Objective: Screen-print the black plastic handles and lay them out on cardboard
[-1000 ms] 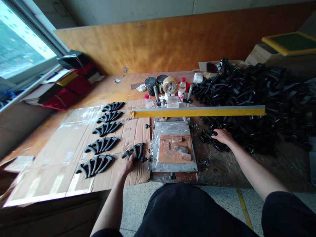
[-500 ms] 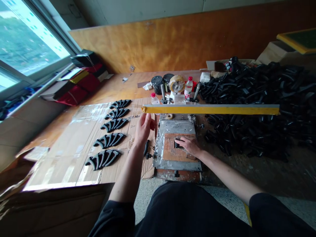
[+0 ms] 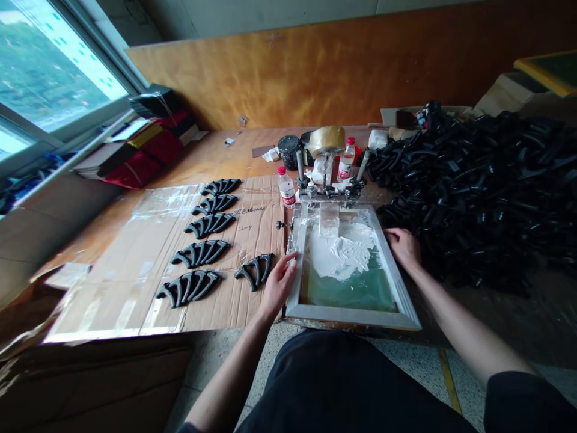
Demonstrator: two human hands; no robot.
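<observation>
A screen-printing frame lies flat in front of me, its mesh green with white ink spread over the upper part. At its left edge is my left hand, thumb and forefinger closed against the rim. My right hand is at the right edge, fingers bent in against the rim; its fingertips are partly hidden. The base under the screen is covered. A small fan-shaped black plastic part lies on the cardboard beside my left hand.
Several black parts stand in a column on the cardboard. A large heap of black parts is at the right. Behind the screen are clamp posts, a tape roll, an ink tub and bottles.
The raised frame has come down flat over the base and wooden board. My right hand has left the small black part on the board and moved right; my left hand has come down with the frame.
</observation>
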